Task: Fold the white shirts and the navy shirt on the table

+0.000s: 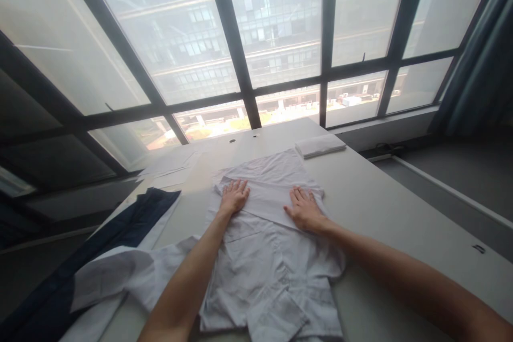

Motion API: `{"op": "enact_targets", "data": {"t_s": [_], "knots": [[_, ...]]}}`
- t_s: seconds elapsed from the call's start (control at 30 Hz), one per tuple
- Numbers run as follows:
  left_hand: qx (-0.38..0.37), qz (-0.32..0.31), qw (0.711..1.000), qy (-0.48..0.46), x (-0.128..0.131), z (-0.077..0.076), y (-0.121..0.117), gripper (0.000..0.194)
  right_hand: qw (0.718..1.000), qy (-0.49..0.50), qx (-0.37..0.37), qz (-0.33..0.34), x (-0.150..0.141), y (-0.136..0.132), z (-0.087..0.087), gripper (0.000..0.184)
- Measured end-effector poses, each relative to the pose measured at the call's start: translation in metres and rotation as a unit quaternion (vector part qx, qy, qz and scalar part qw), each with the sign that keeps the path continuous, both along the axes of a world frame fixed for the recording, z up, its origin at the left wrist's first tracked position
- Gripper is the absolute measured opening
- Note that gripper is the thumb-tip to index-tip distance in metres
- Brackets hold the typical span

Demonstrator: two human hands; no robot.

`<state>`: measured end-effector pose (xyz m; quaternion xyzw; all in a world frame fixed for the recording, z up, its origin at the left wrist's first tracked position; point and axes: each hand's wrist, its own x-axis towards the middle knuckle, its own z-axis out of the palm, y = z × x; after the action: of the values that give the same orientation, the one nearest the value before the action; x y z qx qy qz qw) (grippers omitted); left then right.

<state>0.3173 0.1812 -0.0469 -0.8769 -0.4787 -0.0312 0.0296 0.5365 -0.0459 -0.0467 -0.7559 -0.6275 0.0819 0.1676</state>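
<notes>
A white long-sleeved shirt (256, 272) lies spread on the white table, its surface creased. One sleeve (116, 272) stretches out to the left, over dark cloth. Across the shirt's far part runs a folded-over white band of fabric (266, 200). My left hand (235, 196) rests flat on the left end of this band, fingers spread. On its right end lies my right hand (305, 209), palm down with the fingers stretched out. Neither hand grips the cloth. My left forearm hides part of the shirt's left side.
Dark blue trousers (132, 224) lie along the table's left edge, next to white cloth. A folded white cloth (320, 145) sits at the far right of the table (385, 214). Thin white sheets (170, 165) lie far left. Tall windows (276, 21) stand behind; a curtain (476, 64) hangs right.
</notes>
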Motion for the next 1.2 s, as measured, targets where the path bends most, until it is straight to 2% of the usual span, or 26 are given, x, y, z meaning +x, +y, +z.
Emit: {"op": "enact_targets", "data": {"t_s": [0.1,0.2,0.33,0.43,0.5,0.6,0.67,0.73,0.87,1.0,1.1,1.2], "knots": [[-0.004,-0.002,1.000,-0.001,0.001,-0.001,0.002,0.059,0.999,-0.005,-0.004,-0.043,0.039,-0.021,-0.009,0.073],[-0.010,-0.002,1.000,-0.004,0.002,-0.002,0.004,0.059,0.996,-0.016,-0.015,-0.085,0.065,-0.043,-0.014,0.074],[-0.015,0.001,1.000,-0.002,0.003,-0.001,0.003,0.060,0.993,-0.021,-0.038,-0.113,0.075,-0.055,-0.013,0.071],[-0.014,0.004,1.000,0.001,0.003,0.001,0.001,0.060,0.991,-0.018,0.011,-0.133,0.071,-0.058,-0.006,0.069],[-0.013,0.004,1.000,0.002,0.003,0.002,0.000,0.060,0.991,-0.033,0.070,-0.106,0.064,-0.063,0.001,0.063],[-0.014,0.005,1.000,0.002,0.003,0.002,-0.001,0.060,0.990,-0.068,0.122,0.020,0.049,-0.075,0.007,0.056],[-0.015,0.006,1.000,0.001,0.003,0.002,-0.002,0.059,0.986,-0.074,0.104,0.103,0.039,-0.083,0.007,0.056],[-0.016,0.007,1.000,0.000,0.003,0.000,-0.002,0.059,0.984,-0.070,0.066,0.151,0.032,-0.089,0.004,0.056],[-0.016,0.012,1.000,-0.005,0.003,-0.002,-0.001,0.059,0.984,-0.066,0.034,0.164,0.029,-0.092,0.001,0.055],[-0.023,0.018,0.999,-0.013,0.002,0.003,0.013,0.055,0.985,-0.068,0.034,0.156,0.029,-0.091,0.003,0.056],[-0.006,0.048,0.998,-0.030,0.000,0.008,0.029,0.053,0.985,-0.066,0.032,0.156,0.029,-0.090,0.003,0.056],[-0.004,0.084,0.996,-0.038,-0.004,0.007,0.041,0.058,0.984,-0.064,0.036,0.159,0.030,-0.089,0.001,0.056]]}}
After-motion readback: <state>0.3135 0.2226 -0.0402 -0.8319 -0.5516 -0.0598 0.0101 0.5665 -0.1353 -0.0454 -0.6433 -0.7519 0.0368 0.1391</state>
